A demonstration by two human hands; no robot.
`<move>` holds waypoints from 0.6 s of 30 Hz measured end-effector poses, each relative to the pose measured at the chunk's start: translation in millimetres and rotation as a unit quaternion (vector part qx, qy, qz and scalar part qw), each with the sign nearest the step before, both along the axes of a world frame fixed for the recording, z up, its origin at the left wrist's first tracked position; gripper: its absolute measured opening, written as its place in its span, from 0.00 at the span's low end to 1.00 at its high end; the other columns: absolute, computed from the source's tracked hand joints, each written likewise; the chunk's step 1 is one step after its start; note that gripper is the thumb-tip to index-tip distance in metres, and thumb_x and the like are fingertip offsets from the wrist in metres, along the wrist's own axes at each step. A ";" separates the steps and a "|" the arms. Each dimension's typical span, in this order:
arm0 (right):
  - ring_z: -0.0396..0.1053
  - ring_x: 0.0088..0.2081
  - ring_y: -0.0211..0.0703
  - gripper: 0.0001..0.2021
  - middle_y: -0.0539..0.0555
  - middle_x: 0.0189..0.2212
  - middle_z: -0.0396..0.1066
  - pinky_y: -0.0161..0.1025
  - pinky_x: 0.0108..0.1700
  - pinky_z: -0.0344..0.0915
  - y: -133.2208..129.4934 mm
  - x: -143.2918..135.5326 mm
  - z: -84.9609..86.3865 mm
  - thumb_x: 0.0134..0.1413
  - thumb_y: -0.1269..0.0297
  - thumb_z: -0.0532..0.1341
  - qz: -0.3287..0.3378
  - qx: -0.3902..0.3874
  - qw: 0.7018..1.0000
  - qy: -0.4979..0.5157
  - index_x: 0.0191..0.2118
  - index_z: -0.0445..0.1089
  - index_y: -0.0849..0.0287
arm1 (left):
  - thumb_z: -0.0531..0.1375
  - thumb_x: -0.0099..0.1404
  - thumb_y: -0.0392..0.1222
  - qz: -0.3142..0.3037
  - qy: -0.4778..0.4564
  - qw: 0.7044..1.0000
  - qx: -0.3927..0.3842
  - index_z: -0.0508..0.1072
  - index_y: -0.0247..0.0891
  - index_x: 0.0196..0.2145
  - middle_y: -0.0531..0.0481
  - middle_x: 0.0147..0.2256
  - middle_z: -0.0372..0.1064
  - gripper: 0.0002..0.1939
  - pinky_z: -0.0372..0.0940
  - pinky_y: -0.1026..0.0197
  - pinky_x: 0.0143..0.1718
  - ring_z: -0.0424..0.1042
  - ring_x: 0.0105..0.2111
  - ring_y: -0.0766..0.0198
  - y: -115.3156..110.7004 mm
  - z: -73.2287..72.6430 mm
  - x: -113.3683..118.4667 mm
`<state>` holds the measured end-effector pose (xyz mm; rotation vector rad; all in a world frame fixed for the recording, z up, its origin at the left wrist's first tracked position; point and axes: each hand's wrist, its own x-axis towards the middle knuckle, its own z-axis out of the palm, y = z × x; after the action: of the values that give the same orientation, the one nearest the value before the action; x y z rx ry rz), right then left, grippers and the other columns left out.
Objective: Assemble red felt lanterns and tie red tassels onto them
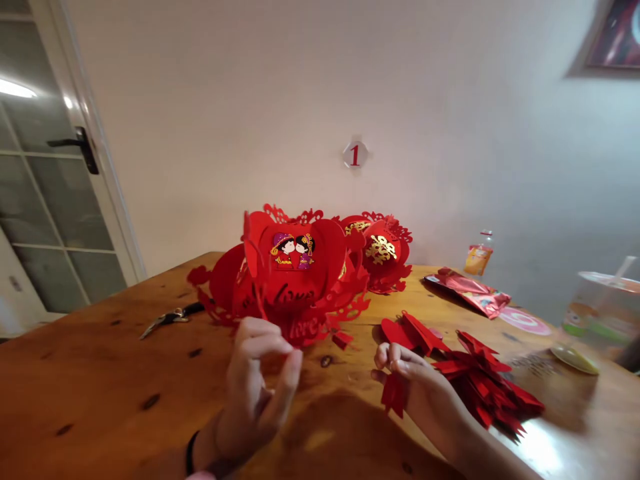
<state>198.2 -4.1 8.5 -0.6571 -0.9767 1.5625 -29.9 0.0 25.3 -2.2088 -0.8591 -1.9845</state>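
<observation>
My left hand is raised in front of a red felt lantern, thumb and forefinger pinched together; whatever they hold, if anything, is too small to make out. The lantern bears a cartoon couple and cut-out "love" lettering. Over the table, my right hand has its fingers closed on a small red felt piece, which hangs below them. Just right of that hand lies a pile of folded red felt pieces. A second red lantern with gold characters stands behind the first.
On the wooden table, pliers lie to the left. A red shiny packet, an orange drink bottle, a pink round sticker and a plastic cup with a straw are on the right. The wall stands behind.
</observation>
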 end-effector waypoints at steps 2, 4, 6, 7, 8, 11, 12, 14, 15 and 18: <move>0.57 0.33 0.39 0.10 0.51 0.29 0.60 0.34 0.35 0.56 0.1 -2.2 -3.3 0.36 0.62 0.67 0.007 -0.001 1.000 -0.003 0.20 0.66 0.59 | 0.57 0.58 0.34 0.043 -0.072 0.996 0.038 0.60 0.43 0.34 0.53 0.31 0.55 0.08 0.58 0.59 0.35 0.58 0.31 0.64 6.0 1.8 -6.1; 0.56 0.32 0.39 0.11 0.51 0.29 0.60 0.34 0.33 0.56 0.8 -4.8 -6.6 0.34 0.61 0.68 0.012 -0.009 1.000 -0.008 0.19 0.66 0.59 | 0.55 0.60 0.36 0.077 -0.144 0.987 -0.005 0.59 0.42 0.33 0.52 0.31 0.53 0.06 0.57 0.60 0.35 0.57 0.31 0.64 14.2 4.5 -10.2; 0.56 0.31 0.39 0.12 0.52 0.28 0.59 0.33 0.32 0.56 1.5 -7.0 -8.8 0.31 0.60 0.69 0.012 -0.014 1.000 -0.015 0.19 0.66 0.59 | 0.54 0.61 0.39 0.099 -0.244 0.961 -0.081 0.59 0.42 0.33 0.53 0.32 0.53 0.04 0.57 0.63 0.34 0.57 0.31 0.65 25.4 5.9 -16.0; 0.55 0.31 0.39 0.12 0.52 0.28 0.59 0.33 0.31 0.56 1.6 -7.7 -9.3 0.30 0.59 0.69 0.011 -0.015 1.000 -0.019 0.18 0.67 0.59 | 0.54 0.61 0.40 0.097 -0.292 0.945 -0.110 0.59 0.42 0.34 0.54 0.32 0.54 0.05 0.57 0.64 0.34 0.57 0.31 0.66 31.9 5.6 -20.1; 0.55 0.30 0.39 0.13 0.52 0.28 0.59 0.33 0.30 0.56 1.5 -8.1 -9.4 0.30 0.59 0.70 0.008 -0.016 1.000 -0.023 0.18 0.67 0.59 | 0.54 0.61 0.42 0.089 -0.328 0.930 -0.141 0.59 0.42 0.34 0.54 0.33 0.55 0.05 0.58 0.65 0.34 0.58 0.32 0.66 38.6 4.8 -24.8; 0.55 0.31 0.39 0.13 0.52 0.29 0.60 0.32 0.31 0.56 0.5 -7.3 -8.1 0.29 0.58 0.70 -0.001 -0.018 0.999 -0.032 0.18 0.67 0.59 | 0.52 0.60 0.44 0.043 -0.362 0.904 -0.221 0.61 0.41 0.34 0.55 0.32 0.60 0.06 0.60 0.65 0.35 0.62 0.34 0.65 54.4 0.2 -37.2; 0.56 0.32 0.40 0.13 0.53 0.29 0.60 0.32 0.31 0.57 0.2 -6.6 -7.7 0.29 0.58 0.70 -0.003 -0.020 0.999 -0.034 0.18 0.68 0.58 | 0.52 0.59 0.44 0.035 -0.354 0.905 -0.234 0.62 0.41 0.34 0.54 0.33 0.62 0.06 0.60 0.64 0.36 0.63 0.35 0.65 57.0 -1.4 -38.8; 0.56 0.32 0.40 0.12 0.53 0.30 0.61 0.32 0.32 0.57 -0.1 -5.2 -7.7 0.29 0.59 0.70 -0.005 -0.020 0.999 -0.032 0.18 0.68 0.58 | 0.53 0.58 0.44 0.030 -0.322 0.911 -0.255 0.64 0.40 0.35 0.53 0.35 0.65 0.08 0.61 0.63 0.40 0.65 0.38 0.63 57.4 -3.3 -36.9; 0.56 0.32 0.40 0.12 0.53 0.30 0.60 0.33 0.32 0.57 0.0 -4.7 -8.0 0.29 0.58 0.70 -0.006 -0.019 0.999 -0.030 0.19 0.68 0.58 | 0.54 0.58 0.44 0.029 -0.300 0.916 -0.266 0.66 0.40 0.35 0.52 0.37 0.66 0.09 0.60 0.62 0.43 0.65 0.41 0.62 55.7 -3.6 -33.8; 0.57 0.33 0.41 0.12 0.53 0.31 0.60 0.33 0.31 0.58 0.4 -4.7 -9.7 0.30 0.58 0.69 -0.008 -0.015 0.999 -0.028 0.19 0.68 0.58 | 0.55 0.59 0.44 0.018 -0.225 0.932 -0.283 0.67 0.39 0.40 0.48 0.42 0.67 0.12 0.59 0.59 0.48 0.65 0.46 0.59 47.2 -3.3 -21.2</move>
<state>193.5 -3.7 -1.2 -0.7310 -0.9876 1.5543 -51.1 47.2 22.0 -1.9411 -1.7015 -2.5172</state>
